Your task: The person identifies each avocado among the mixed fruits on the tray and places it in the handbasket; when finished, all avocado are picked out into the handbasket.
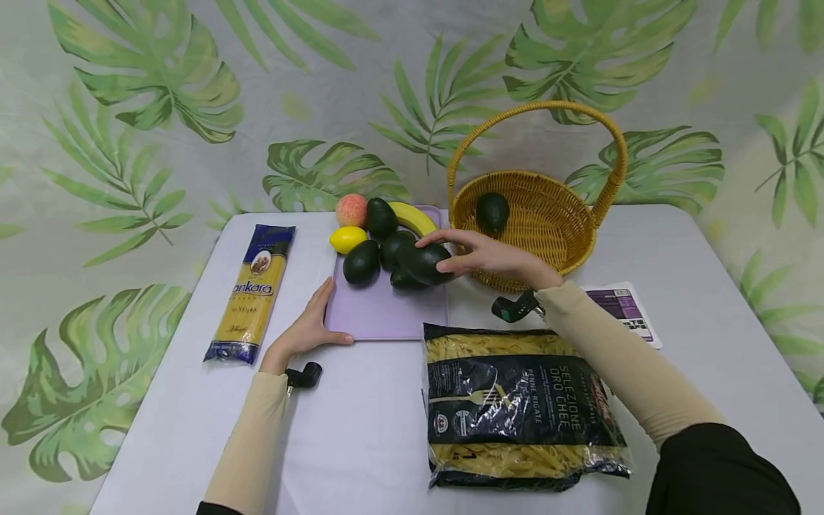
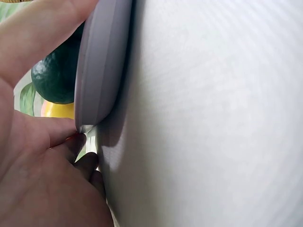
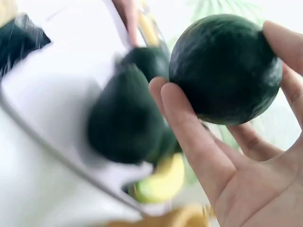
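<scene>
A dark green avocado [image 1: 423, 265] is held in my right hand [image 1: 486, 256] over the right part of the lilac tray [image 1: 389, 315]. In the right wrist view, fingertips and thumb grip the held avocado [image 3: 225, 68] around its sides. Below it on the tray lie several more avocados [image 1: 362, 263], a banana [image 1: 413, 218], a yellow lemon [image 1: 348, 240] and a peach [image 1: 352, 210]. My left hand [image 1: 305, 332] touches the tray's near left corner, thumb along the front edge, fingers along the left side. The left wrist view shows the tray's rim [image 2: 102, 66] against this hand.
A wicker basket [image 1: 547, 236] with a tall handle stands behind my right hand, one avocado [image 1: 493, 212] inside. A big penne bag [image 1: 515, 408] lies in front, under the right forearm. A spaghetti pack [image 1: 251, 293] lies at left, a purple-labelled white package [image 1: 621, 311] at right.
</scene>
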`<state>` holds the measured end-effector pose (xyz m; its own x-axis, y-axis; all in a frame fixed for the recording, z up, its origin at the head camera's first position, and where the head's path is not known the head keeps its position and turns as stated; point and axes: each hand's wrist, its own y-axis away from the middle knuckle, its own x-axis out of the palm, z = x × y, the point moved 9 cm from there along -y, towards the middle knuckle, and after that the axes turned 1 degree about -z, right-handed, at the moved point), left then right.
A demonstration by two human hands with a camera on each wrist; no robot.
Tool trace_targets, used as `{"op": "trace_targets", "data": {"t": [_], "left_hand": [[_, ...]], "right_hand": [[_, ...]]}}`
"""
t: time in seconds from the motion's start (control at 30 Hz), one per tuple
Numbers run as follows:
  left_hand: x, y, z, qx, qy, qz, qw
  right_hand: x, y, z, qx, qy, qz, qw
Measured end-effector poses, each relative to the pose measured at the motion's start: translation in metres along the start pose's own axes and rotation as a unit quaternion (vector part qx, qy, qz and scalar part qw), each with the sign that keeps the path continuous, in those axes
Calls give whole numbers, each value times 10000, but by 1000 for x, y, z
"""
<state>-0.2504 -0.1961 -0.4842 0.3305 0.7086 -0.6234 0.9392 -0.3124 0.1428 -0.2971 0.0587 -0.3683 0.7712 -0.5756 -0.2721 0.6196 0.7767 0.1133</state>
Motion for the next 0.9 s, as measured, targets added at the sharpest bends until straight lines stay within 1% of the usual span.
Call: {"op": "trace_targets", "data": {"t": [0.2, 0.33, 0.43, 0.67, 0.77, 0.9], "left_hand": [[0, -1, 1, -11, 22, 20, 10000], [1, -1, 1, -39, 21, 39, 10000], [0, -1, 1, -38, 25, 32, 10000], [1, -1, 2, 3, 43, 13, 10000], [1, -2, 2, 0, 46, 12, 10000], [0, -2, 2, 9, 39, 15, 10000]], "right_hand": [[-49, 33, -14, 187, -437, -668, 9966], [-80, 52, -24, 202, -781, -1097, 9907], [-98, 62, -31, 234, -843, -1413, 9861], [-128, 73, -45, 387, -822, -1943, 9767], [-139, 73, -49, 379, -889, -2162, 9716], [-151, 71, -54, 454, -814, -2367, 9671]]}}
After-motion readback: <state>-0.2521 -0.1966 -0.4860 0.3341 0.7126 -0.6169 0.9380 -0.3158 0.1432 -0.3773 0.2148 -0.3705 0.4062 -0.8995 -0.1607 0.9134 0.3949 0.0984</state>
